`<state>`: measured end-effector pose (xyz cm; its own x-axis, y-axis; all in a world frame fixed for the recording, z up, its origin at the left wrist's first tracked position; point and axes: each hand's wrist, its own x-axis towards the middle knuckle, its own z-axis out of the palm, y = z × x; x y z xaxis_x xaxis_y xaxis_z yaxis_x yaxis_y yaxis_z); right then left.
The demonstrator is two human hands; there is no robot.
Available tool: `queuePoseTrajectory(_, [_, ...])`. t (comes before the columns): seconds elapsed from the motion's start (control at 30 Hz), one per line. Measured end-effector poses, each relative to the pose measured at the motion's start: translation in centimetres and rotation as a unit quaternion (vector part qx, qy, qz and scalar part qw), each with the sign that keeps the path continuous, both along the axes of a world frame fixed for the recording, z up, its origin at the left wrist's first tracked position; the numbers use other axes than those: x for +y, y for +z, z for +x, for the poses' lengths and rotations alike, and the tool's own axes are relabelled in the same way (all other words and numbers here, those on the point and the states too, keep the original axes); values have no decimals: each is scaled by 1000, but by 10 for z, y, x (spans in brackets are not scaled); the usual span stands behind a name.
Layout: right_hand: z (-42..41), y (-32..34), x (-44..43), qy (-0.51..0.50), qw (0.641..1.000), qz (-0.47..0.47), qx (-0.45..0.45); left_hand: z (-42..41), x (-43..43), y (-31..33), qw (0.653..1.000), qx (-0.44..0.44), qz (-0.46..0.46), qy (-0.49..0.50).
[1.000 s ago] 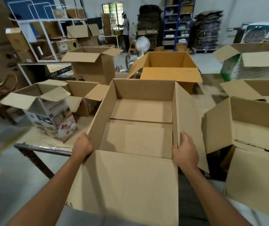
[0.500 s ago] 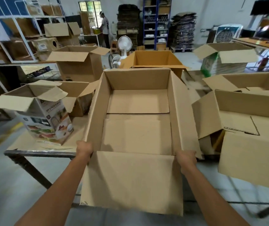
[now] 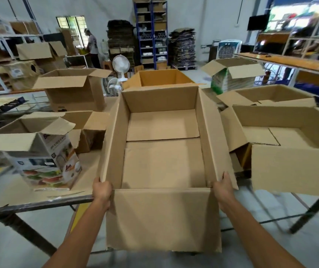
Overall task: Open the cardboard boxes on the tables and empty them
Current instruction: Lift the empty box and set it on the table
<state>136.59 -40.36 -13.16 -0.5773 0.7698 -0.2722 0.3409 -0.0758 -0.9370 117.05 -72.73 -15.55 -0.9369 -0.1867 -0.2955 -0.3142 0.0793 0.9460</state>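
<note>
A large open cardboard box stands in front of me with nothing inside but its bottom flaps. Its near flap hangs down over the table's front edge. My left hand grips the box's near left corner. My right hand grips the near right corner beside the long right flap. The box partly overhangs the gap between two tables.
On the left table stand a printed product carton and open brown boxes. More open boxes crowd the right. An orange-lined box sits behind. Fans, shelving, stacked cardboard and a person stand at the back.
I have stepped back and the view has risen and widened. Both hands slid from the box's side walls to its near corners, and the box has come nearer to me over the table's edge.
</note>
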Motion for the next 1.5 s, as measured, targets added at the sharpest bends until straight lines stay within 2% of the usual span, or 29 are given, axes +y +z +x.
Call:
queuePoseTrajectory(0.3, [21,47,-11,-43,996,64,52,25,1,41,994,64,64,52])
queuePoseTrajectory(0.4, [25,71,-9,-57,992,67,91,27,8,76,987,111,115,36])
queuePoseTrajectory(0.67, [59,130,13,-130,971,104,174,14,53,156,966,209,150,-19])
queuePoseTrajectory(0.8, [93,151,33,-169,955,117,215,23,101,184,958,224,172,-46])
queuePoseTrajectory(1.0, [165,158,76,-266,923,132,243,62,185,200,944,233,181,-146])
queuePoseTrajectory(1.23, [269,158,133,-385,881,172,215,150,306,210,931,224,179,-224])
queuePoseTrajectory(1.5, [430,154,210,-491,835,182,168,292,456,200,903,187,202,-329])
